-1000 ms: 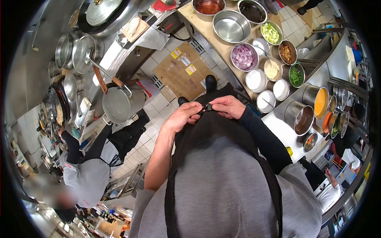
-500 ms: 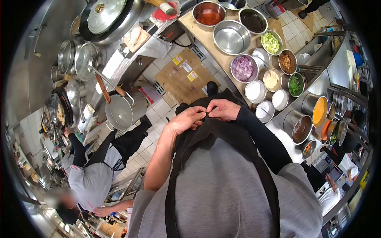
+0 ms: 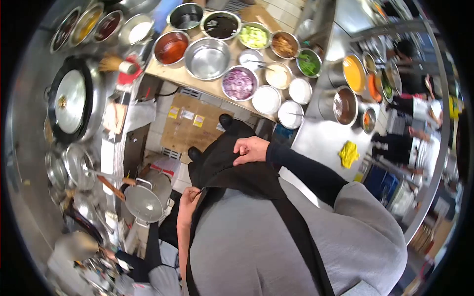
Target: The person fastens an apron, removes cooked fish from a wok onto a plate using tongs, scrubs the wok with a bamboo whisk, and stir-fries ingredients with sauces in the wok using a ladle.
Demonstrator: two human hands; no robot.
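A black apron [image 3: 249, 180] hangs over my grey shirt. At its left edge, my left hand [image 3: 188, 201] is closed, pinching the black cloth or a tie at its side. My right hand [image 3: 251, 149] is over the front of the apron, thumb and forefinger apart, the other fingers partly curled; nothing shows in it. A black sleeve covers the right forearm, while the left one is bare. Beyond the right hand stand bowls of white contents, the nearest a steel bowl [image 3: 290, 114] with a spoon in it.
Bowls of sliced red onion [image 3: 240, 83], chopped green pieces [image 3: 254, 36] and red liquid [image 3: 171, 48] crowd the wooden counter [image 3: 207, 88]. At left are a lidded wok [image 3: 70, 101] and a strainer-like pan [image 3: 143, 203]. A co-worker [image 3: 163, 271] stands lower left. A yellow cloth [image 3: 348, 154] lies at right.
My hands, together at the apron's front before, have parted; the left went to the apron's left side. My view and body have turned, and the counter now appears further left.
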